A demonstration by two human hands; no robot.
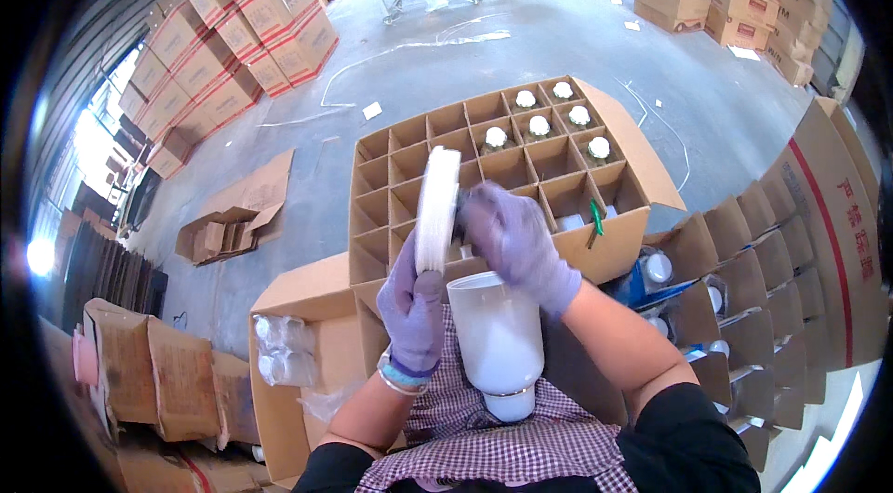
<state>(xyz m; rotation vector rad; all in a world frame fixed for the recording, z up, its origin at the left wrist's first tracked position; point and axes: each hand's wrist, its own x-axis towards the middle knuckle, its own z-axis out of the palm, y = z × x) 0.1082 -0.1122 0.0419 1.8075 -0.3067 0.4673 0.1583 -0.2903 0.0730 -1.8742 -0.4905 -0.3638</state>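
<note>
My left hand (pixel 414 312), in a pale purple glove, is closed round a thick white roll-like disc (pixel 437 209) seen nearly edge-on. My right hand (pixel 507 237), gloved alike, is at the right side of that disc with its fingers curled and blurred; what they pinch is hidden. Below both hands a white frosted vessel (pixel 498 330) leans against my checked apron, its wide rim up and a narrower end with a shiny ring down. Just beyond my hands stands a divided carton (pixel 479 110), with several white-topped bottles (pixel 539 126) in its far right cells.
A green clip-like piece (pixel 596 217) sits on the carton's near right divider. To the left, an open box (pixel 307 293) holds clear plastic-wrapped items (pixel 283 349). Another divided carton (pixel 744 307) stands at right. Stacked boxes (pixel 265 9) and a flattened carton (pixel 237 209) are farther off.
</note>
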